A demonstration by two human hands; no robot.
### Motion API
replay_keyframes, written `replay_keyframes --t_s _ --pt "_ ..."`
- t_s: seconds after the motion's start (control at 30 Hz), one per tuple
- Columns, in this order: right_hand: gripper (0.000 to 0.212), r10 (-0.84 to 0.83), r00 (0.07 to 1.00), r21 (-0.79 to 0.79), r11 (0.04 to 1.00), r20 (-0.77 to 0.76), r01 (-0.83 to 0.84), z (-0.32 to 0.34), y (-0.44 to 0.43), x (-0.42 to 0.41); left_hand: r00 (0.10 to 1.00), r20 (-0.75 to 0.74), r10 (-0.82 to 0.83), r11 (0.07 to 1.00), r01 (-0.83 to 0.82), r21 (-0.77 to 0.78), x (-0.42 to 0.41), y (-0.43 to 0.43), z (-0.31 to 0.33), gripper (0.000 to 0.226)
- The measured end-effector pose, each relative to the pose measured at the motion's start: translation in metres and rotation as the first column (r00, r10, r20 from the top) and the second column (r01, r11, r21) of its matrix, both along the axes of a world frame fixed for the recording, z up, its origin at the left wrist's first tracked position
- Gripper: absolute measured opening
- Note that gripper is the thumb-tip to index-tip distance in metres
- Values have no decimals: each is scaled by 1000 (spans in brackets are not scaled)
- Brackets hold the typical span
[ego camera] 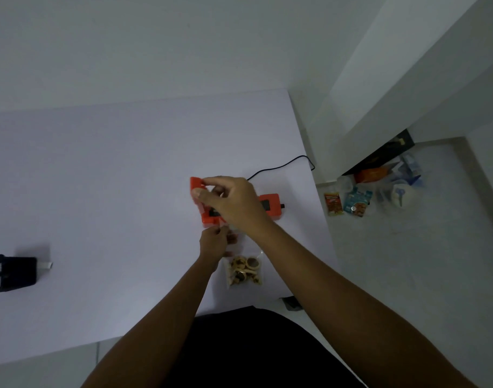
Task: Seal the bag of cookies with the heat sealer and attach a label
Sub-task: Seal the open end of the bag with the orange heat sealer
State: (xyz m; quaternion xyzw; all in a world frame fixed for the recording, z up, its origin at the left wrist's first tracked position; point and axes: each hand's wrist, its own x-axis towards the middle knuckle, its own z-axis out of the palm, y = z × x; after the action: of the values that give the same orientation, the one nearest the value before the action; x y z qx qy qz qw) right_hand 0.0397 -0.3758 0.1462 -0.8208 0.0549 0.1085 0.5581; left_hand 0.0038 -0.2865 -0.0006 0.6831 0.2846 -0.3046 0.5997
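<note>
An orange heat sealer (270, 203) lies on the white table (113, 177), its black cord (278, 165) running off the right edge. My right hand (231, 203) reaches over it, fingers gripping the raised orange lever arm at its left end. A clear bag of ring-shaped cookies (243, 270) lies just in front of the sealer, its top end toward the machine. My left hand (214, 242) pinches the bag's upper part at the sealer's front edge. The bag's mouth is hidden behind my hands.
A dark box-shaped device (14, 273) sits at the table's left edge. On the floor to the right lie several snack packets (349, 203), plastic bags (402, 189) and a black box (379, 155). A wall stands behind the table.
</note>
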Motion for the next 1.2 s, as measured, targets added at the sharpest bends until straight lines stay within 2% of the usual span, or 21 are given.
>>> replay_keyframes --t_s 0.1,0.2,0.3,0.4,0.47,0.53,0.6,0.77,0.93,1.2 --pt "35 174 985 -19 984 -22 -174 -6 15 1 1000 24 -1 1000 1 -5 -2 0 1 17" --pt "37 236 972 7 972 -20 -236 -14 17 0 999 50 -18 1000 18 -10 -3 -1 4 14" --pt "32 131 991 69 989 -3 -131 -21 -1 -2 999 27 -31 1000 30 9 0 0 2 18" --pt "26 -122 992 87 989 19 120 -39 -37 -5 1000 1 -2 1000 2 6 1 1 1 20" --pt "24 -248 969 -17 969 1 248 -60 -66 -10 999 33 4 1000 -4 15 1 0 3 19" --pt "26 -315 948 -164 939 -48 304 -83 -94 -18 998 67 17 999 -19 32 0 -1 7 18" --pt "32 -343 933 -259 916 -110 306 -103 -115 -27 995 96 25 998 -31 55 0 -2 8 19" --pt "50 -295 939 -359 907 -175 218 -137 -128 -43 986 160 51 990 -71 118 5 -5 13 20" --pt "65 -276 943 -330 922 -185 205 -145 -120 -49 967 255 24 978 -75 192 9 -11 22 21" --pt "66 -279 940 -305 928 -197 212 -143 -122 -49 948 316 -45 953 -53 297 20 -18 31 17"
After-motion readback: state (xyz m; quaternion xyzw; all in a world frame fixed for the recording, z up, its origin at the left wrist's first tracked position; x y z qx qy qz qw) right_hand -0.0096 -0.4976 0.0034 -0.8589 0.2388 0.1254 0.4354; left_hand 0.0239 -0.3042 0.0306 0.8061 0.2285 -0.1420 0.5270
